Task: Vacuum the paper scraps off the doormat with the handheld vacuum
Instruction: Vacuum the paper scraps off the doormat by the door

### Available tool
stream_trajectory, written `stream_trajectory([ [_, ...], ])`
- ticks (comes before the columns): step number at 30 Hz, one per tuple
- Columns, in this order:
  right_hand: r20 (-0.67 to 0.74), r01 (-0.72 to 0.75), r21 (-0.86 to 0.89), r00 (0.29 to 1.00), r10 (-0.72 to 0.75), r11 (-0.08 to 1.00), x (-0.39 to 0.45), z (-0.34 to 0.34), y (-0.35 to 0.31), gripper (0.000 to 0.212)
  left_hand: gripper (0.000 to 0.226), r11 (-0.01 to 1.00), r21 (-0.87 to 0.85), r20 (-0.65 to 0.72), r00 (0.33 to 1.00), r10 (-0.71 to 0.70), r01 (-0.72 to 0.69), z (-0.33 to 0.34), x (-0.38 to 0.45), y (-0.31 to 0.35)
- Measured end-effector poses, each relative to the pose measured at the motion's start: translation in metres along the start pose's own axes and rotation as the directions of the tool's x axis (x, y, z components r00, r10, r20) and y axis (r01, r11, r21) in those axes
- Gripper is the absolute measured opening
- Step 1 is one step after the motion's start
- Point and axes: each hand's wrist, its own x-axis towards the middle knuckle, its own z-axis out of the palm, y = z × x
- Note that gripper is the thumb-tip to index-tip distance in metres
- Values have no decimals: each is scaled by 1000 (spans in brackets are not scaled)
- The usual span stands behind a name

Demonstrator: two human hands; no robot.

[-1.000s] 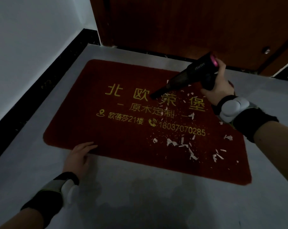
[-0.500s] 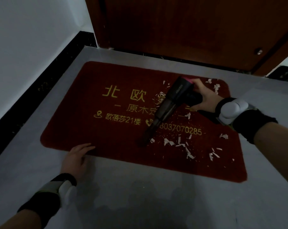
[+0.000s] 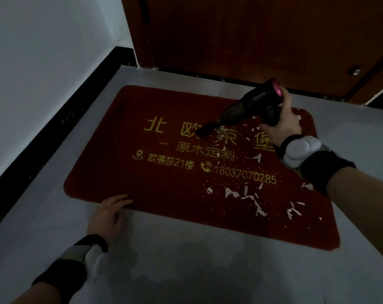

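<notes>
Doormat [image 3: 124,172] under flat left hand [image 3: 108,212]; right hand [image 3: 281,123] grips vacuum [image 3: 247,106].

doormat [image 3: 124,172] — "北欧", tel. 18037070285

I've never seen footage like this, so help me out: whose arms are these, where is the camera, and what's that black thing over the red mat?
There is no robot here. The camera sits on a person's head, looking down at their own arms. The right hand grips a black handheld vacuum, its narrow nozzle pointing down toward the gold lettering on a red doormat. White paper scraps lie scattered over the mat's right half. The left hand rests flat at the mat's near edge, fingers straight. Both wrists wear black bands with pale devices. The mat lies on a grey floor before a brown wooden door.
</notes>
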Motion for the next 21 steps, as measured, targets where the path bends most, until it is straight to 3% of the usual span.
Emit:
stream_trajectory([
  [3,22,4,21,1000,-4,1000,2,2,0,99,38,1000,-5,8,1000,-11,11,-1,0,1],
  [8,210,39,-3,977,-37,999,9,-12,5,100,38,1000,-5,2,1000,-15,15,-1,0,3],
  [14,474,54,60,877,-75,997,-9,6,-8,96,42,999,29,2,1000,-18,17,2,0,3],
  [21,534,203,112,813,-231,973,-5,49,-44,97,50,998,53,-18,1000,24,-23,6,-1,0],
])
